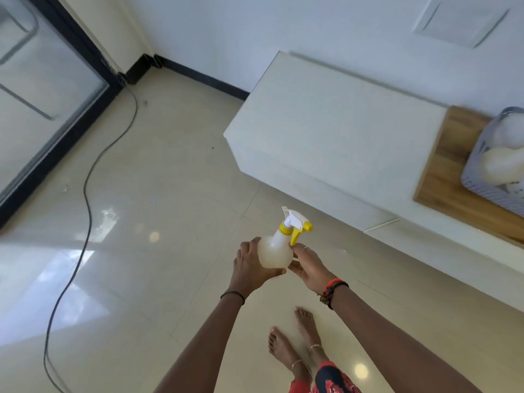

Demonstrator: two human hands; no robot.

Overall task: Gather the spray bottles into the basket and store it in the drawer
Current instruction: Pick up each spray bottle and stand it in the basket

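Pale glossy floor tiles (175, 171), standing view — spray bottle (274, 253) held in both hands at mid-scene.
Left hand (249, 266) cups the bottle's round translucent body, thumb under, fingers curled over the far side; right hand (308, 268) grips the other side, one finger just below the yellow trigger. Bottle upright, white-and-yellow nozzle pointing right, held above the floor and well apart from the grey perforated basket (475, 157) at far right. That basket sits on a wooden top (442, 177) beside a white cabinet (326, 131) and holds pale rounded bottles (502, 165), blurred. Dark cable (88, 177) snakes along the left floor; bare feet (283, 348) near.
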